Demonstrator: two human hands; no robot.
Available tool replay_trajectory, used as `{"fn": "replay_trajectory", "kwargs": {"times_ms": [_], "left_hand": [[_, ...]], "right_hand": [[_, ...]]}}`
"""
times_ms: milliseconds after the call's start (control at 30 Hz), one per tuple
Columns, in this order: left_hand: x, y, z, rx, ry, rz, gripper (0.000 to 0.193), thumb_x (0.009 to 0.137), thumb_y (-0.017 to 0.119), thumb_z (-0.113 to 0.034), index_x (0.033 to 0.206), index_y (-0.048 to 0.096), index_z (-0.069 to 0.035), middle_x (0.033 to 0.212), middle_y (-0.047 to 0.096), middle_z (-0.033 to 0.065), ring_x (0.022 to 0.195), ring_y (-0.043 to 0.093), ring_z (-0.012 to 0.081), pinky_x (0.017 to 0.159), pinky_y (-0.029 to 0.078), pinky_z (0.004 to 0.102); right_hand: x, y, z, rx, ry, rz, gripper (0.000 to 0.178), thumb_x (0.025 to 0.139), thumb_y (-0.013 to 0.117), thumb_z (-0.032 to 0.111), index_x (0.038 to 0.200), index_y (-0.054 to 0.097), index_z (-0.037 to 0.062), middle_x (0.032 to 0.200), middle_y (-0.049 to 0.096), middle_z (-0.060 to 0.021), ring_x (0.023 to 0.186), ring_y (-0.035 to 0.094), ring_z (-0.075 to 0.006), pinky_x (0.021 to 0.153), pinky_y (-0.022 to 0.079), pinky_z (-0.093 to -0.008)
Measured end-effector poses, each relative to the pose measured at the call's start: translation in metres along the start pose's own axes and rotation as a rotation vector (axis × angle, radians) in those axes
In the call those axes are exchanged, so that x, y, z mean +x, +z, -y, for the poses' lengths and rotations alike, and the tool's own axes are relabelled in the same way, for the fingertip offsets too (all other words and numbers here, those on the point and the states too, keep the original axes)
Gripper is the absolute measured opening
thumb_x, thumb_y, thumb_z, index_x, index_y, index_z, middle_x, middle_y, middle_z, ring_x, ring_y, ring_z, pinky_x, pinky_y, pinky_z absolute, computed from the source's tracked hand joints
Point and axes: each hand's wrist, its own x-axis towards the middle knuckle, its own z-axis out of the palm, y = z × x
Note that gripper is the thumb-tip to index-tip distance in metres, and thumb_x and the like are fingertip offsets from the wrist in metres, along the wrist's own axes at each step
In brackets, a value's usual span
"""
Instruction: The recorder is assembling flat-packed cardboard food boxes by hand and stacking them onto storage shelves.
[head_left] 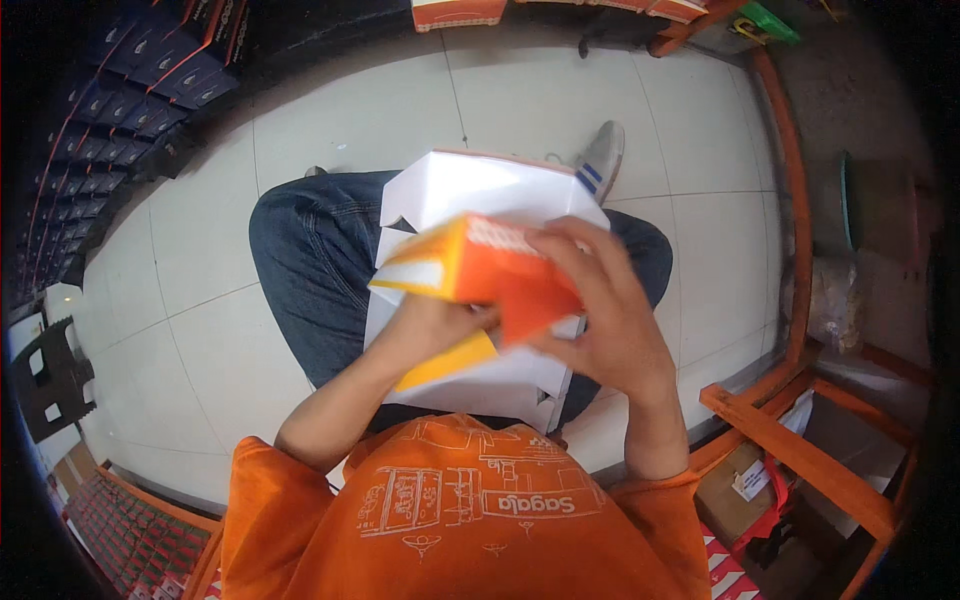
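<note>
An orange and white cardboard box piece (470,268) is held up over my lap by both hands. My left hand (425,330) grips it from below, near a yellow-orange flap. My right hand (600,305) closes over its right side, fingers curled across the orange panel. Under the hands, a stack of flat white cardboard sheets (480,190) rests on my thighs, which are in blue jeans. The box looks partly folded; its inner side is white.
Dark blue boxes (150,70) are stacked in rows along the left. An orange wooden rack (790,430) stands at the right, with brown cartons beneath. A black cut-out cardboard piece (50,375) lies at the left. White tiled floor (200,300) surrounds me; one grey shoe (600,155) shows ahead.
</note>
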Motion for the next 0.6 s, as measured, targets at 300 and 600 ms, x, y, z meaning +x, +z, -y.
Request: {"fn": "replay_trajectory", "kwargs": {"times_ms": [300, 600], "left_hand": [[-0.053, -0.146, 0.062, -0.587, -0.336, 0.575, 0.079, 0.094, 0.051, -0.057, 0.130, 0.048, 0.013, 0.130, 0.057, 0.0185, 0.120, 0.054, 0.0240, 0.104, 0.039, 0.0350], [-0.064, -0.141, 0.021, 0.280, 0.169, 0.322, 0.123, 0.048, 0.094, -0.043, 0.144, 0.032, 0.003, 0.138, 0.045, 0.0206, 0.129, 0.044, 0.0336, 0.108, 0.033, 0.0411]], "right_hand": [[-0.005, 0.021, -0.004, 0.404, 0.231, 0.070, 0.076, 0.072, 0.082, 0.043, 0.131, 0.051, 0.0078, 0.115, 0.058, -0.0159, 0.106, 0.059, -0.0295, 0.093, 0.046, -0.0395], [-0.036, 0.068, -0.020, 1.363, 0.512, -0.104, 0.059, 0.072, 0.078, 0.006, 0.126, 0.053, 0.0016, 0.118, 0.058, -0.0049, 0.113, 0.054, -0.0162, 0.095, 0.045, -0.0326]]}}
